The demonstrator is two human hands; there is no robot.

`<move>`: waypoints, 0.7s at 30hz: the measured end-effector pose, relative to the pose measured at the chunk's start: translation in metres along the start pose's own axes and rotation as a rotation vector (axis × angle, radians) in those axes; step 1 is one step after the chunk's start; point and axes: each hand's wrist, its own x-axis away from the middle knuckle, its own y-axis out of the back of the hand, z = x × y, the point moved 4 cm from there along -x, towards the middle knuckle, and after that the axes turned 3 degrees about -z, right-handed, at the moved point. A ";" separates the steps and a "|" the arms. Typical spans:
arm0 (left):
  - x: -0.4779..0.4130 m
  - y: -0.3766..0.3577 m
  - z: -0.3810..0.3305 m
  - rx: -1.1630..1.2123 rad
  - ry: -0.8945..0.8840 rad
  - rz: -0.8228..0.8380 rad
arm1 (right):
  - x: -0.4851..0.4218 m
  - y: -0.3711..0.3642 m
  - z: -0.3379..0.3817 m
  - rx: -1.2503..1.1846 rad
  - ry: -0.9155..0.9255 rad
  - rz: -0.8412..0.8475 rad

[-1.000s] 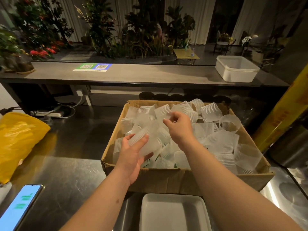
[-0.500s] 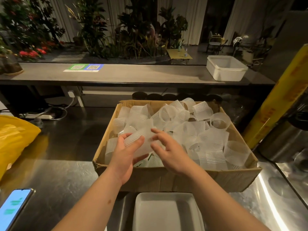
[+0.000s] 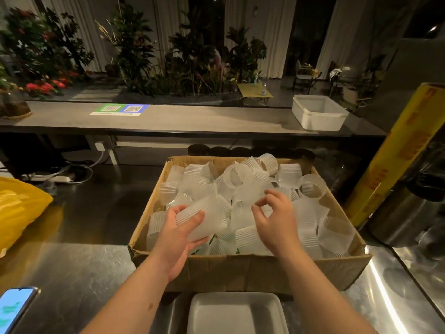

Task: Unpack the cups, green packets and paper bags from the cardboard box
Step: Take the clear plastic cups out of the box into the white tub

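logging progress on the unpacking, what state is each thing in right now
cardboard box: open, heaped with cups
ribbed plastic cup: on its side, gripped by left hand
right hand: fingers curled over the heap, grip unclear
phone: face up, screen lit
white tub: lidless, upright on far counter
yellow plastic bag: crumpled

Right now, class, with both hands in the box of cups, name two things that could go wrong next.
1. The cups are heaped loosely above the far rim of the cardboard box; pulling one from the pile could tip others out onto the counter.
2. The left hand grips a thin ribbed cup across its wall; a hard squeeze may crumple it.
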 end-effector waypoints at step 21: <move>0.001 -0.001 -0.001 -0.035 -0.004 0.019 | -0.040 -0.029 0.030 0.221 0.148 0.229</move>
